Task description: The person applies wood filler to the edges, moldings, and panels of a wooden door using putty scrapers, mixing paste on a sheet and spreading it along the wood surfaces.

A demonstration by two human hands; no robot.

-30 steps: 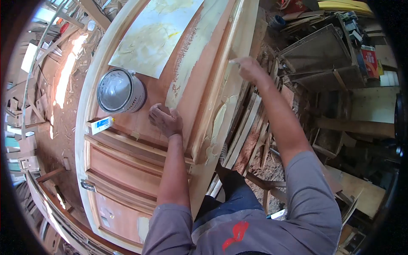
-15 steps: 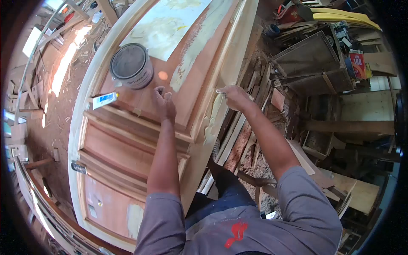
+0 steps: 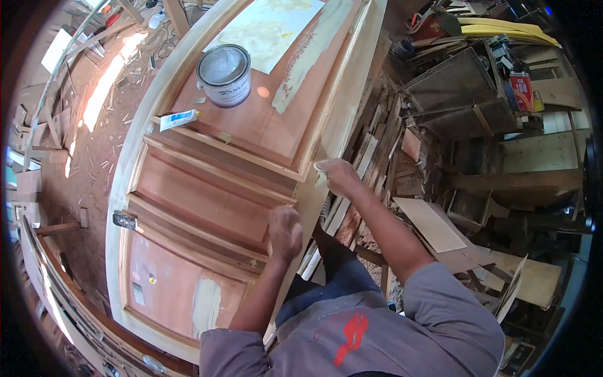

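A wooden panelled door [image 3: 188,188] lies before me, with pale filler smeared on parts of it. At its right edge, my right hand [image 3: 340,178] is closed in a pinch against the frame, with pale material at the fingertips; a tool there cannot be made out. My left hand [image 3: 286,231], slightly blurred, hovers with curled fingers near the middle panel's right end; anything inside it is hidden. An open can [image 3: 225,78] of greyish contents stands on the upper panel. Beside it lies a white and blue tube [image 3: 179,119] with a yellow tip.
A filler-smeared white sheet [image 3: 267,31] lies on the upper panel. A small dark object [image 3: 124,220] rests on the door's left edge. Wood strips [image 3: 377,138] and a wooden box [image 3: 455,81] lie to the right. Shavings litter the floor on the left.
My right hand has moved down along the door's edge. My left hand has come down and right, away from the can. The view has shifted, so the can appears higher and further right.
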